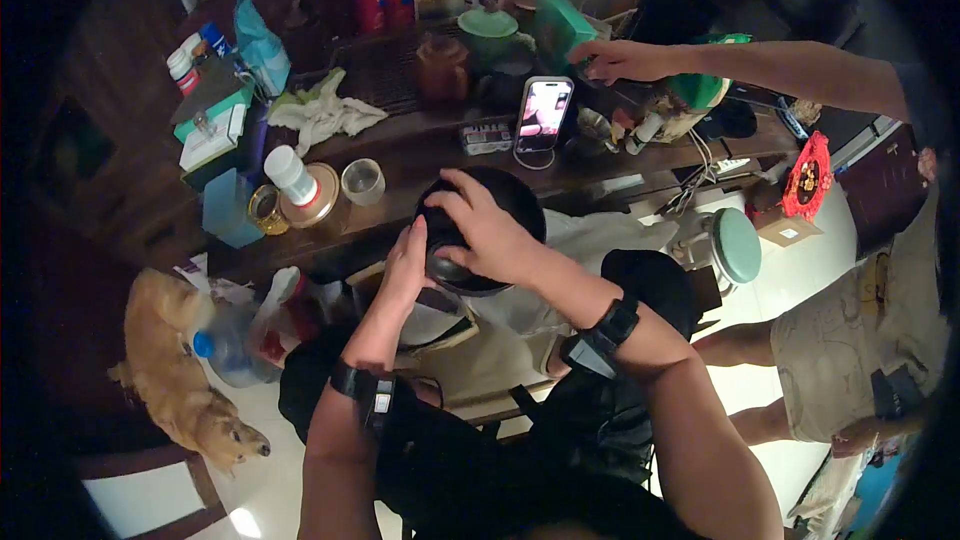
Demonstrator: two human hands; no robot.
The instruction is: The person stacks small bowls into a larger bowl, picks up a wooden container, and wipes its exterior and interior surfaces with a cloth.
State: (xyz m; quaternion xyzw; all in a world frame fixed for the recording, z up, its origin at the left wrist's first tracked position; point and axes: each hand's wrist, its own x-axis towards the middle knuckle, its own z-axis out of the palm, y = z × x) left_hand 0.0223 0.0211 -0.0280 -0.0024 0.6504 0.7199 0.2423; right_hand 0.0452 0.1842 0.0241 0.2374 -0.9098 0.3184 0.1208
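Observation:
A round black bowl (518, 205) is over my lap, just in front of the table edge. My left hand (405, 268) is closed on its near left side, fingers together and pointing up along it. Across the top lies my right hand (483, 228), its thumb and curved fingers around a dark, shiny rounded part (447, 268); what that part is, I cannot tell. Behind the bowl, a lit phone (544, 118) leans on a stand on the table. Both of my wrists wear black bands.
Another person's hand (625, 61) reaches over the table from the right, near a green box (562, 20). A glass cup (363, 182) and white bottle (290, 174) stand at left. A dog (175, 360) lies on the floor beside a large water bottle (235, 345). A green-topped stool (735, 245) is at right.

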